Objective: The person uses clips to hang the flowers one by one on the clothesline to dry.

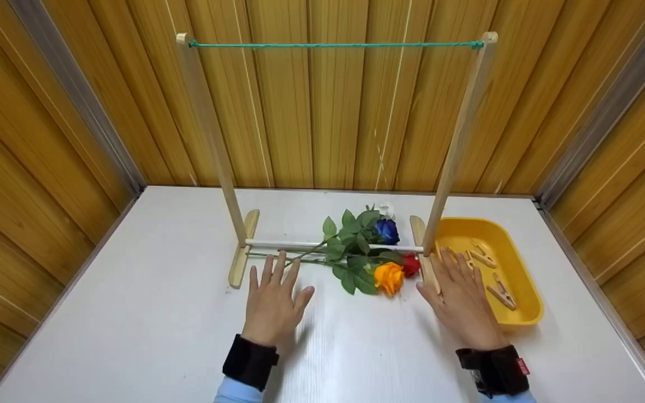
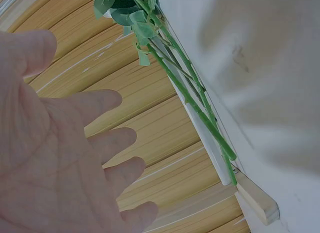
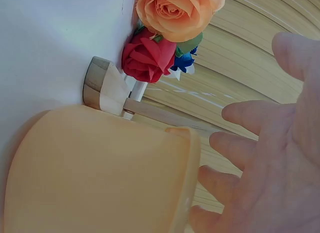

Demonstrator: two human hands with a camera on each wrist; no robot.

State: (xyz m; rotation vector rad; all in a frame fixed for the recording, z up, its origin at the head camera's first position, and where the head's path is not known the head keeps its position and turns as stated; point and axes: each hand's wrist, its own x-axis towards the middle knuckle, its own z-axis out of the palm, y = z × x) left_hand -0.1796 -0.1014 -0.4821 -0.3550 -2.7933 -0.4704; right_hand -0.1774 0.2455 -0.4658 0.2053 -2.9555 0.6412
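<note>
My left hand [image 1: 271, 308] is held palm down with fingers spread, near the flower stems [image 2: 192, 100], and holds nothing. My right hand [image 1: 462, 302] hovers, fingers extended, beside the left edge of a yellow tray [image 1: 524, 268]; it too is holding nothing. Between the hands lie artificial roses: an orange rose [image 1: 388, 279], a red rose [image 1: 411, 265] and a blue rose [image 1: 387, 231]. A white flower [image 1: 386, 210] shows partly behind the blue one. Their leafy stems point left across the base bar of a wooden frame [image 1: 459, 145]. Wooden clothespins [image 1: 501, 296] lie inside the tray.
A green string [image 1: 333, 45] stretches between the tops of the frame's two posts. The frame's left foot [image 1: 242, 252] rests on the white table [image 1: 132, 313]. Wood-patterned panels [image 1: 311, 123] enclose the back and sides.
</note>
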